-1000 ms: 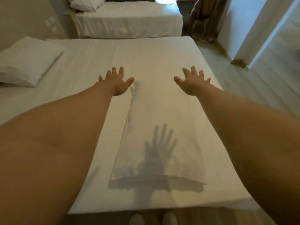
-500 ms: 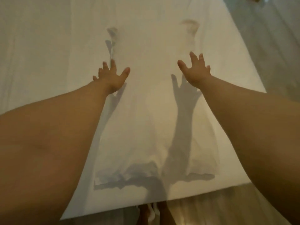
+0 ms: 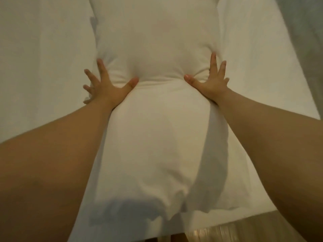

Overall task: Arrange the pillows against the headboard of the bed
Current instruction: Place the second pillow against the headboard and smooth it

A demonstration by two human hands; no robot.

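A long white pillow (image 3: 153,137) lies lengthwise on the white bed (image 3: 43,67), running from the near edge away from me. My left hand (image 3: 106,88) presses into its left side at the middle, thumb dug into the fabric, fingers spread. On the opposite side my right hand (image 3: 209,84) does the same, thumb in and fingers up along the pillow's edge. The pillow is pinched in between both hands. The headboard and the other pillow are out of view.
The bed's near edge (image 3: 244,217) runs across the bottom, with wooden floor (image 3: 218,233) below it. A strip of floor (image 3: 305,41) shows at the upper right, past the bed's right side.
Both hands dropped from hovering above the pillow onto its two sides and squeezed it. My view tilted down and closer; the headboard pillow and second bed left the frame.
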